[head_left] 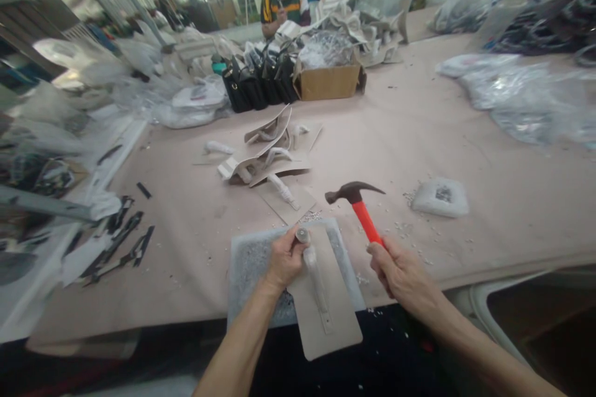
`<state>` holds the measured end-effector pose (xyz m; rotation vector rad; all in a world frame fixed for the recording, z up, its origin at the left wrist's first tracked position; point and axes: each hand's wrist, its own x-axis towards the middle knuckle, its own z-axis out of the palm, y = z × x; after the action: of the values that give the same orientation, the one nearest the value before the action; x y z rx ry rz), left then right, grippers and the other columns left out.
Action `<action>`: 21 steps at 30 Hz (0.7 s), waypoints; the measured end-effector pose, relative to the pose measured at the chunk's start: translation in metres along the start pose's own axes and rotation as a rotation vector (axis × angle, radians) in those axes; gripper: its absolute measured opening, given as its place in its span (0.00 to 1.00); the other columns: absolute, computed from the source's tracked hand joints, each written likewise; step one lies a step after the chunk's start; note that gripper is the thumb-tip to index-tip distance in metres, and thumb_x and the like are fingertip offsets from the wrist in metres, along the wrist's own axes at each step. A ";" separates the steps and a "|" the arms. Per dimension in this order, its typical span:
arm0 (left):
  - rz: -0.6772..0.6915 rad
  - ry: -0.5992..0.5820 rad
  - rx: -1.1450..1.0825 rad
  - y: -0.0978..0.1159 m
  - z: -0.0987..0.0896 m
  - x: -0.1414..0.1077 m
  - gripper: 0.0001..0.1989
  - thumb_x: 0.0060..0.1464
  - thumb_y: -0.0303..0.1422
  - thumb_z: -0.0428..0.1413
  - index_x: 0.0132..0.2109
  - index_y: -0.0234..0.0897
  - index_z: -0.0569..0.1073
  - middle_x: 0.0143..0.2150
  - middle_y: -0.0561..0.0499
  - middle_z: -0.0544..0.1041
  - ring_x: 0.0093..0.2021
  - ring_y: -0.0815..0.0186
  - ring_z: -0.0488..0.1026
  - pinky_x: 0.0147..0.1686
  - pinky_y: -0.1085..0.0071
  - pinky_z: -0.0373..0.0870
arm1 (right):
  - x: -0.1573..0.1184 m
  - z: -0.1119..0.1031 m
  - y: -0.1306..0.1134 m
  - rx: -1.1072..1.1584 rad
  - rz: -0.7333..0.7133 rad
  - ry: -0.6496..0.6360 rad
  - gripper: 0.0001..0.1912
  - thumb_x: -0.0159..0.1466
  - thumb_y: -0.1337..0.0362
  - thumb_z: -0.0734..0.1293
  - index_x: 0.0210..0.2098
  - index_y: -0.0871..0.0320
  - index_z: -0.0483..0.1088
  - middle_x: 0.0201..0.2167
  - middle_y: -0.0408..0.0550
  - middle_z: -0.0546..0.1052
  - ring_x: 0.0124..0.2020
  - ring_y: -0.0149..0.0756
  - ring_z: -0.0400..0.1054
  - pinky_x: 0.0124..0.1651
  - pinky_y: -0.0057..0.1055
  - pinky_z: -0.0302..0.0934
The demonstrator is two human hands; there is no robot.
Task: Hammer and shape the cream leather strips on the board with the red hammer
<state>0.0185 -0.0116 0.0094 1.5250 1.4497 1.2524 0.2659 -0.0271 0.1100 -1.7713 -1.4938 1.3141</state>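
My right hand [391,267] is closed around the red handle of a claw hammer [367,217], its dark head raised above the table. With finger and thumb, my left hand [285,260] grips a short metal cylinder [302,236], standing upright at the top end of a wrapped strap. That strap [317,279] runs down a flat beige panel [342,316] with rounded corners. Beneath the panel lies a grey speckled slab [251,263] at the table's near edge. What lies under the cylinder is hidden.
More beige panels with wrapped straps [265,155] lie beyond the slab. Small white bits surround a clear bag [441,197] on the right. Farther back stand black bags [258,80] and a cardboard box [328,82]. Dark strips [125,242] lie left. A person [285,0] sits opposite.
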 end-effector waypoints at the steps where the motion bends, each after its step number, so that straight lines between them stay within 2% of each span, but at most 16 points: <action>1: 0.015 -0.002 0.020 -0.001 0.001 -0.001 0.11 0.57 0.33 0.58 0.46 0.41 0.81 0.39 0.49 0.85 0.40 0.61 0.81 0.44 0.67 0.74 | -0.003 0.000 -0.006 -0.128 -0.166 0.053 0.20 0.71 0.45 0.54 0.31 0.52 0.58 0.21 0.39 0.63 0.20 0.32 0.57 0.24 0.32 0.51; 3: 0.038 0.004 0.040 -0.004 0.002 -0.002 0.11 0.58 0.34 0.58 0.46 0.41 0.81 0.38 0.49 0.84 0.38 0.62 0.79 0.42 0.67 0.73 | -0.007 -0.001 -0.016 -0.388 -0.441 0.101 0.19 0.73 0.48 0.53 0.31 0.52 0.59 0.21 0.41 0.64 0.21 0.32 0.56 0.26 0.33 0.47; 4: 0.045 0.011 0.046 -0.006 0.003 -0.003 0.11 0.58 0.34 0.58 0.45 0.40 0.81 0.36 0.49 0.83 0.36 0.62 0.78 0.40 0.67 0.72 | -0.009 -0.003 -0.022 -0.523 -0.527 0.087 0.18 0.73 0.51 0.53 0.31 0.52 0.59 0.20 0.41 0.63 0.20 0.32 0.53 0.26 0.34 0.43; 6: 0.051 0.030 0.056 -0.009 0.005 -0.002 0.09 0.56 0.33 0.58 0.43 0.40 0.81 0.32 0.50 0.81 0.32 0.63 0.76 0.36 0.68 0.70 | -0.011 -0.009 -0.035 -0.760 -0.597 0.003 0.15 0.73 0.57 0.54 0.31 0.53 0.60 0.19 0.41 0.62 0.19 0.31 0.47 0.26 0.36 0.37; 8: 0.045 0.030 0.055 -0.010 0.005 -0.002 0.10 0.56 0.33 0.57 0.43 0.40 0.81 0.32 0.50 0.82 0.33 0.63 0.76 0.37 0.67 0.70 | -0.015 -0.019 -0.054 -0.848 -0.628 -0.007 0.14 0.73 0.59 0.56 0.31 0.53 0.60 0.18 0.40 0.61 0.18 0.31 0.45 0.26 0.36 0.36; 10: 0.039 0.012 0.032 -0.009 0.005 -0.001 0.11 0.56 0.33 0.57 0.45 0.41 0.81 0.37 0.50 0.84 0.37 0.62 0.79 0.41 0.67 0.72 | -0.022 -0.029 -0.073 -0.742 -0.698 0.132 0.15 0.74 0.56 0.56 0.31 0.52 0.61 0.18 0.40 0.62 0.17 0.30 0.49 0.25 0.34 0.41; 12: 0.045 -0.005 0.019 -0.007 0.004 -0.001 0.11 0.56 0.33 0.57 0.45 0.42 0.80 0.38 0.50 0.84 0.39 0.61 0.79 0.43 0.66 0.72 | -0.029 -0.032 -0.083 -0.565 -0.761 0.399 0.16 0.76 0.53 0.54 0.35 0.52 0.63 0.20 0.40 0.64 0.19 0.32 0.56 0.26 0.33 0.49; 14: 0.052 -0.012 0.024 -0.005 0.003 0.000 0.11 0.56 0.33 0.57 0.45 0.42 0.81 0.37 0.50 0.83 0.38 0.62 0.78 0.43 0.67 0.72 | -0.032 -0.026 -0.077 -0.492 -0.777 0.571 0.16 0.77 0.53 0.52 0.39 0.52 0.64 0.23 0.43 0.68 0.23 0.36 0.62 0.30 0.35 0.55; 15: 0.053 -0.011 0.029 -0.005 0.003 0.000 0.10 0.57 0.33 0.57 0.45 0.42 0.81 0.37 0.50 0.83 0.38 0.62 0.78 0.42 0.67 0.72 | -0.031 -0.021 -0.068 -0.504 -0.785 0.574 0.15 0.76 0.54 0.52 0.39 0.52 0.64 0.24 0.44 0.69 0.24 0.37 0.63 0.30 0.35 0.55; 16: 0.052 -0.013 0.032 -0.006 0.003 0.000 0.10 0.57 0.33 0.57 0.44 0.41 0.81 0.36 0.50 0.83 0.37 0.62 0.78 0.42 0.67 0.72 | -0.029 -0.015 -0.058 -0.544 -0.792 0.516 0.15 0.75 0.55 0.53 0.37 0.52 0.64 0.23 0.45 0.69 0.23 0.36 0.62 0.29 0.35 0.54; 18: 0.048 -0.022 0.030 -0.007 0.003 0.000 0.11 0.57 0.33 0.57 0.45 0.41 0.81 0.36 0.50 0.83 0.36 0.63 0.77 0.41 0.67 0.71 | -0.022 -0.006 -0.035 -0.683 -0.748 0.255 0.14 0.74 0.58 0.55 0.32 0.52 0.62 0.19 0.43 0.67 0.19 0.34 0.55 0.25 0.35 0.44; 20: 0.045 -0.033 0.028 -0.007 0.004 -0.001 0.12 0.57 0.32 0.57 0.47 0.41 0.81 0.35 0.51 0.83 0.35 0.63 0.76 0.40 0.68 0.71 | -0.015 -0.005 -0.019 -0.828 -0.592 0.033 0.13 0.73 0.59 0.56 0.32 0.53 0.63 0.18 0.42 0.67 0.17 0.33 0.50 0.25 0.37 0.37; 21: 0.042 -0.037 0.027 -0.007 0.004 -0.001 0.13 0.57 0.32 0.57 0.47 0.42 0.81 0.35 0.51 0.83 0.35 0.63 0.76 0.39 0.68 0.70 | -0.011 -0.007 -0.013 -0.884 -0.501 -0.032 0.13 0.74 0.58 0.55 0.34 0.53 0.64 0.19 0.43 0.69 0.18 0.33 0.51 0.26 0.37 0.37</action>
<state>0.0202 -0.0107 0.0016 1.5960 1.4222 1.2275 0.2662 -0.0322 0.1275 -1.6137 -2.5657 0.4336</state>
